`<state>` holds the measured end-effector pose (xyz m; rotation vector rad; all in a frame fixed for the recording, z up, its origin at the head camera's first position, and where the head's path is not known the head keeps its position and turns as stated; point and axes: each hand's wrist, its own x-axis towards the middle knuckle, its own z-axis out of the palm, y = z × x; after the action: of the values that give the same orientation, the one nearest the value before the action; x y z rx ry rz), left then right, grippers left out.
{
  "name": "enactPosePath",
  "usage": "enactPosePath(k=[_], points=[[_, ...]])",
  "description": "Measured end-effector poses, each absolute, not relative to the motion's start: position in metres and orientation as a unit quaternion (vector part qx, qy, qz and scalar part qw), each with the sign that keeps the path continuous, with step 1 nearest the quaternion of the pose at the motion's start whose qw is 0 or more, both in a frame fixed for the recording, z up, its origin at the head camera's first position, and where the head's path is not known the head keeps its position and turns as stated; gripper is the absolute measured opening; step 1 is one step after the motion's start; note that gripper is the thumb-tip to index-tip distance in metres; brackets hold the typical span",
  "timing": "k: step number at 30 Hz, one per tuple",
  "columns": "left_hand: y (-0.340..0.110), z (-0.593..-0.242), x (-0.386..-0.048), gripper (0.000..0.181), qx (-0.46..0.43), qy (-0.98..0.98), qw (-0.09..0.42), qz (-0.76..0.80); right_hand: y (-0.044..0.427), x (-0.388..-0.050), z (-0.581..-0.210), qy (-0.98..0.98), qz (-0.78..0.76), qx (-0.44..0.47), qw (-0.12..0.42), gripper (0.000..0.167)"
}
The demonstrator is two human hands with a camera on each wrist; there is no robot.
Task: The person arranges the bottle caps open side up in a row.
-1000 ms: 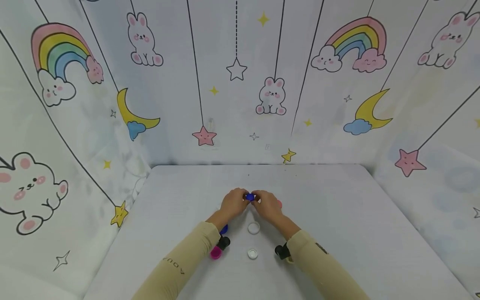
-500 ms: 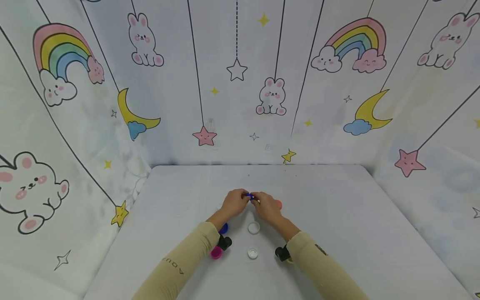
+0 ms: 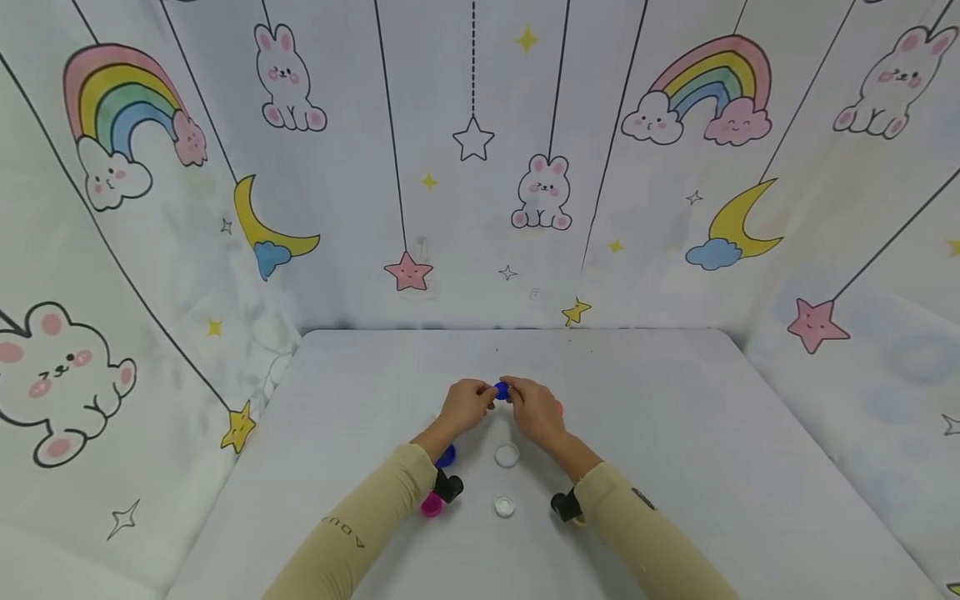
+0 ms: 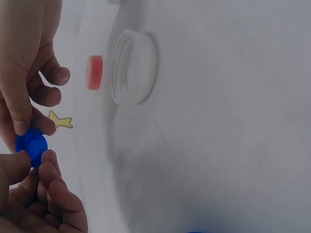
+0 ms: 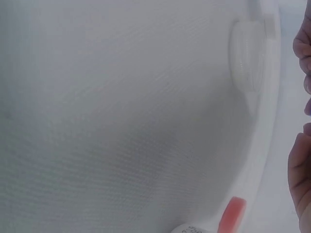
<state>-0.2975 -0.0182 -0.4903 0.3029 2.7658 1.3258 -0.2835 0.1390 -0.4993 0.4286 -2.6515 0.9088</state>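
Note:
A blue bottle cap (image 3: 502, 391) is held up between both hands over the far half of the table. In the head view my left hand (image 3: 467, 404) pinches its left side, and my right hand (image 3: 534, 411) grips its right side. Seen from the left wrist, the blue cap (image 4: 32, 145) sits between the thumbs and fingers of the two hands. Only the edges of the hands show in the right wrist view. A white ring-shaped cap (image 3: 507, 455) lies on the table nearer the body. Beside the right hand lies a red cap (image 3: 559, 407), mostly hidden by it.
Another blue cap (image 3: 446, 455) and a magenta cap (image 3: 431, 505) lie by the left forearm. A small white cap (image 3: 504, 506) lies between the forearms. Something yellowish (image 3: 578, 520) shows beneath the right sleeve. A printed curtain (image 3: 480, 217) borders the white table (image 3: 675, 433).
The blue cap between the hands has been turned, its round face showing again after a narrower view half a second ago. Both hands have shifted slightly; the things on the table stay put.

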Motion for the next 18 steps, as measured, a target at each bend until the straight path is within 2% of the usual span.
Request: enactPosePath(k=[11, 18], points=[[-0.0233, -0.4899, -0.2959, 0.034, 0.080, 0.899, 0.041, 0.429, 0.1412, -0.2853, -0.5083, -0.932, 0.291, 0.175, 0.126, 0.042], [-0.0231, -0.4908, -0.2952, 0.026, 0.095, 0.884, 0.042, 0.457, 0.1413, -0.2849, -0.5056, -0.937, 0.278, 0.172, 0.124, 0.036]])
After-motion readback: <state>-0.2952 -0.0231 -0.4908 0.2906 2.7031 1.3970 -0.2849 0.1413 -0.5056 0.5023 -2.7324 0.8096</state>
